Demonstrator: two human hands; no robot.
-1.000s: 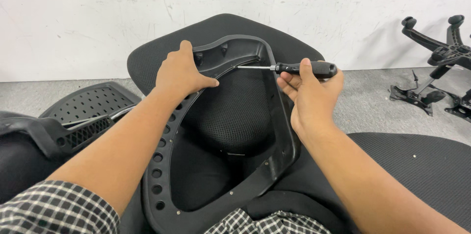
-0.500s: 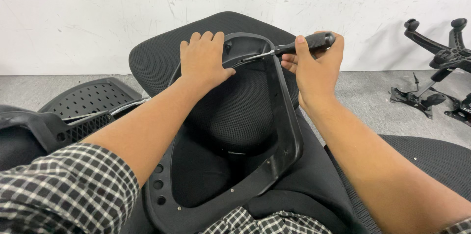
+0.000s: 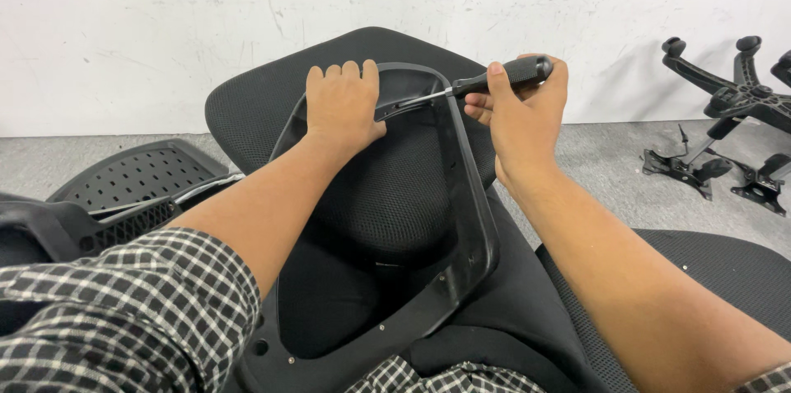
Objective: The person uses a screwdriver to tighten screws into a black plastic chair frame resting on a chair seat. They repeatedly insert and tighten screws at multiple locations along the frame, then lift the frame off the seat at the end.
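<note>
Pressing flat on the frame [image 3: 461, 220], the left hand [image 3: 342, 105] grips nothing, while a screwdriver [image 3: 486, 80] is gripped by the right hand [image 3: 519, 113], fingers curled tightly.

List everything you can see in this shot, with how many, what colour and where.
Chair back frame: one, black plastic, centre, propped on the person's lap.
Mesh seat cushion: one, black, behind the frame, leaning toward the wall.
Screwdriver: one, black handle with metal shaft, tip at the frame's top edge.
Perforated plastic panel: one, black, on the floor at left.
Mesh cushion: one, black, lower right.
Chair base with castors: one, black, far right on the floor.
Small black chair parts: a few, on the floor below the base.
Wall: white, scuffed, across the back.
Floor: grey.
Checked sleeve: black and white, lower left.
Left hand: pressed on the frame's top edge.
Right hand: gripping the screwdriver handle.
</note>
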